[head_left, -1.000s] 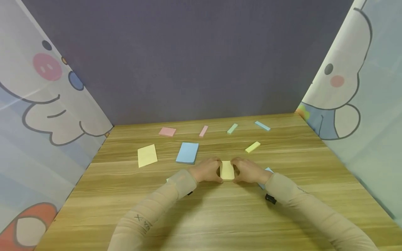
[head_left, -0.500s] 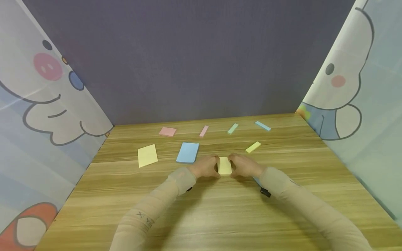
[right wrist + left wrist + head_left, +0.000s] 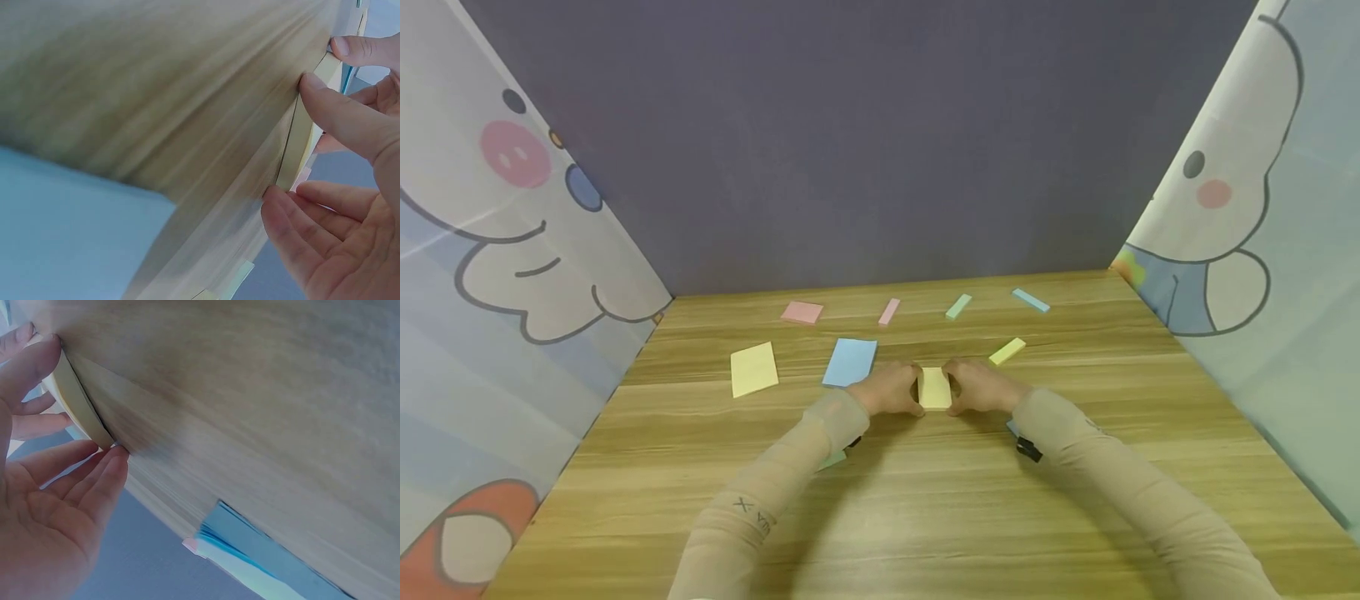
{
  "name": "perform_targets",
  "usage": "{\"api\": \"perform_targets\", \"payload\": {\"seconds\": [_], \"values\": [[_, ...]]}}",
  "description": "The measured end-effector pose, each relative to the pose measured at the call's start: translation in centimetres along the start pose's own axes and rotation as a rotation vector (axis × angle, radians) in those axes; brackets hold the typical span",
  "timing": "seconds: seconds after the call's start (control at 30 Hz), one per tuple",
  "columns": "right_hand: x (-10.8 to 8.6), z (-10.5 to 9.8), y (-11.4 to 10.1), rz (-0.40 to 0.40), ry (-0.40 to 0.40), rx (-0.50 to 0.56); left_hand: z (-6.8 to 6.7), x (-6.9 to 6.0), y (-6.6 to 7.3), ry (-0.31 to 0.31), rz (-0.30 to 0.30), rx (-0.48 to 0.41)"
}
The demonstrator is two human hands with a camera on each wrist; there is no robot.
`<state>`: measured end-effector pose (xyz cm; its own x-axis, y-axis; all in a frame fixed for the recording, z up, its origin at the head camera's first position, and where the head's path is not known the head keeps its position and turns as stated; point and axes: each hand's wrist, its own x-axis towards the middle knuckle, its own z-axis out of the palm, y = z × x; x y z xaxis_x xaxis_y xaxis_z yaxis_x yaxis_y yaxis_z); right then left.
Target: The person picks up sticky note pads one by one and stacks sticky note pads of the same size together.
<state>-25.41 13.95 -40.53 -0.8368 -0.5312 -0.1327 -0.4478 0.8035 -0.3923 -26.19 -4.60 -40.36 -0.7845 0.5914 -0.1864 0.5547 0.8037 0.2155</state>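
Note:
A small pale yellow sticky note pad [image 3: 935, 387] lies flat at the middle of the wooden table, on its surface or very close to it. From the left, my left hand [image 3: 891, 388] grips its side edge, thumb at the near corner and fingers at the far one. My right hand [image 3: 983, 387] holds the opposite edge the same way. In the left wrist view, the pad [image 3: 78, 400] shows edge-on between thumb and fingertips. The right wrist view has the pad's thick side [image 3: 297, 144] beneath the right hand's thumb and fingertips. Its top is partly covered by fingers.
Around it lie a larger blue pad [image 3: 850, 362], a yellow pad [image 3: 754, 369], a pink pad [image 3: 802, 312] and several narrow strips, including a yellow strip [image 3: 1007, 351]. Sleeves partly hide a green pad [image 3: 832, 459] and another blue pad [image 3: 1012, 428]. A dark panel [image 3: 880, 150] stands behind.
Both hands have moved the yellow sticky note pad a short way toward the back of the table and slightly left. Their hold looks the same, and the other pads stay put.

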Motion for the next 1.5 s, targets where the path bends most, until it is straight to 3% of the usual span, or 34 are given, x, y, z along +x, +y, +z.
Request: {"api": "perform_targets", "payload": {"seconds": [0.4,0.6,0.83,1.03,1.3,1.5], "values": [[0.2,-0.6,0.4,-0.014,-0.015,0.022,-0.4,0.1,-0.1,-0.018,-0.005,0.017],[0.2,-0.6,0.7,0.013,-0.047,0.064,-1.2,-0.6,-0.3,-0.011,-0.018,-0.044],[0.4,-0.3,0.7,0.018,-0.059,0.078,-2.4,-1.7,-1.4,-0.006,0.011,-0.155],[0.5,-0.4,0.7,0.055,-0.098,0.063,-3.2,-3.3,-3.3,-0.01,-0.03,-0.194],[0.8,-0.7,0.8,0.034,-0.13,-0.002,-3.6,-6.5,-5.2,-0.004,-0.117,-0.256],[1.1,-0.8,0.8,0.008,-0.153,-0.019,-3.5,-9.1,-5.5,-0.041,-0.256,-0.266]]}}
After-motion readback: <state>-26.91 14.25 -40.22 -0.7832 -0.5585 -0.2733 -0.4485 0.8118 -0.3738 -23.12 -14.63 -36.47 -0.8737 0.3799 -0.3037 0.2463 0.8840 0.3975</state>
